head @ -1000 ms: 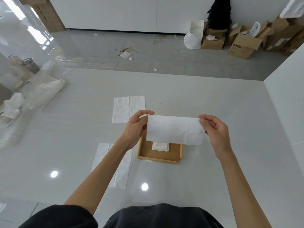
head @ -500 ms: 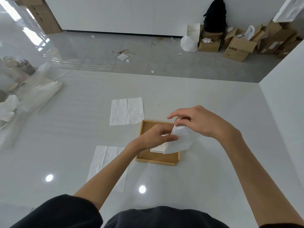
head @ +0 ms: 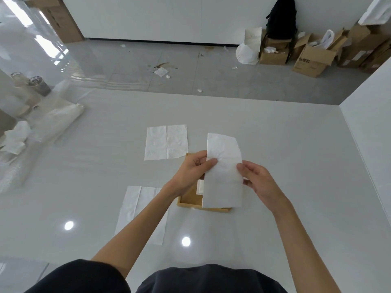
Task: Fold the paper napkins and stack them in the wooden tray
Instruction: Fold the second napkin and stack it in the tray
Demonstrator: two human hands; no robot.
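Napkin in hand is a long white strip held up lengthwise above the tray, its lower end hanging over the tray's right part and its upper end bent slightly toward the table's far edge. The left hand pinches the strip's left edge at mid-length, thumb on top and fingers behind. The right hand pinches the right edge at about the same height, thumb in front, the other fingers curled loosely behind the paper. The wooden tray sits near the middle of the white table, mostly covered by the hands and strip; a folded napkin shows inside it, just left of the strip. A flat napkin with a centre crease lies just beyond the tray's far-left corner. Another open napkin lies toward the table's near edge, left of the tray, partly under the left forearm.
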